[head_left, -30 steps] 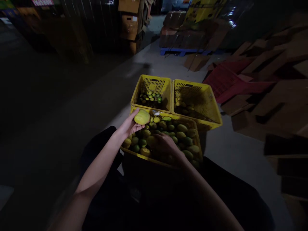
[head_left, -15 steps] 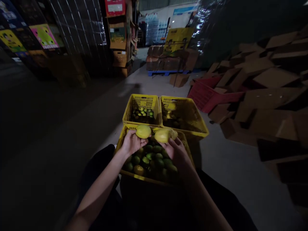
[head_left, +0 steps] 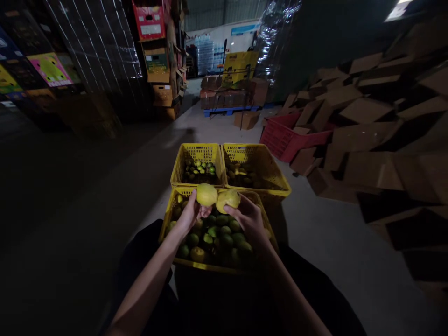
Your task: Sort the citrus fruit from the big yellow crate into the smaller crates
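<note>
My left hand [head_left: 191,213] is closed around a smooth yellow lemon [head_left: 206,194]. In my right hand [head_left: 248,213] is a second yellow lemon [head_left: 227,201], its skin uneven, with my thumb across its near side. The two lemons are side by side, close together, above the near yellow crate [head_left: 213,268]. Many green fruits [head_left: 226,240] fill that crate, a few of them yellowish. Shadow hides the fruit along its right side.
Beyond the near crate stand two more yellow crates: the left one [head_left: 174,172] has small green fruits on its bottom, the right one [head_left: 276,179] some darker fruits. A red crate [head_left: 280,140] and heaped cardboard boxes [head_left: 367,135] lie at right. A blue pallet [head_left: 229,111] stands farther back.
My right hand has turned its lemon and brought it closer to the left one. The view has shifted a little, so the background sits farther left.
</note>
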A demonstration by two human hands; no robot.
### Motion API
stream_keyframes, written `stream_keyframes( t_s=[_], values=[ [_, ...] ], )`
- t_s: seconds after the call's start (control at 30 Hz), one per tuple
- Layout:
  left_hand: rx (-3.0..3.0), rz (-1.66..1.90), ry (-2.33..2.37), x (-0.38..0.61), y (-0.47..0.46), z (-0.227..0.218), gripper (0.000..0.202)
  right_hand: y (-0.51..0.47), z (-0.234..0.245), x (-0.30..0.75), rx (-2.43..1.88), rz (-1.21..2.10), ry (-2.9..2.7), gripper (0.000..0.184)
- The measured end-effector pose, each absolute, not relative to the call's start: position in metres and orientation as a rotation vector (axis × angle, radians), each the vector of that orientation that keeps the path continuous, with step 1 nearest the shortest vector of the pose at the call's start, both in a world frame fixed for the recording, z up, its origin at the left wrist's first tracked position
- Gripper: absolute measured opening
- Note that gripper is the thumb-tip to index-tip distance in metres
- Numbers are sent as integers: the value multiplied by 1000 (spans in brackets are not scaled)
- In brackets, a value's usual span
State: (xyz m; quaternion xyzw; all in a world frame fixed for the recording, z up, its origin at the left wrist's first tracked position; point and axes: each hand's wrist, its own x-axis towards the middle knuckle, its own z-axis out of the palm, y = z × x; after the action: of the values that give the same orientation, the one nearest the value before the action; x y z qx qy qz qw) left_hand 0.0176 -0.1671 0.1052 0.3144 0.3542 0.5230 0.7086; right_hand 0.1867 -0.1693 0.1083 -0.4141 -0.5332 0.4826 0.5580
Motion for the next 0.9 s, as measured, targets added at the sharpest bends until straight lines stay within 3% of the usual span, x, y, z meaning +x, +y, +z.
stream_keyframes(
  t_s=[0.23, 0.4, 0.67, 0.9],
  values=[
    [838, 1336, 813, 9, -169, 97, 51, -170, 96, 178, -971, 1210, -1205, 58],
    [1028, 1476, 896, 3, -169, 99, 41, -167, 83, 166, -1011, 1122, -1157, 57],
    [1204, 1548, 996, 0, -176, 113, 55, -177, 93, 177, -1120, 338, -1499, 45],
    [1375, 1537, 990, 0, -175, 105, 57, -182, 91, 177, -1123, 155, -1548, 42]
  ],
)
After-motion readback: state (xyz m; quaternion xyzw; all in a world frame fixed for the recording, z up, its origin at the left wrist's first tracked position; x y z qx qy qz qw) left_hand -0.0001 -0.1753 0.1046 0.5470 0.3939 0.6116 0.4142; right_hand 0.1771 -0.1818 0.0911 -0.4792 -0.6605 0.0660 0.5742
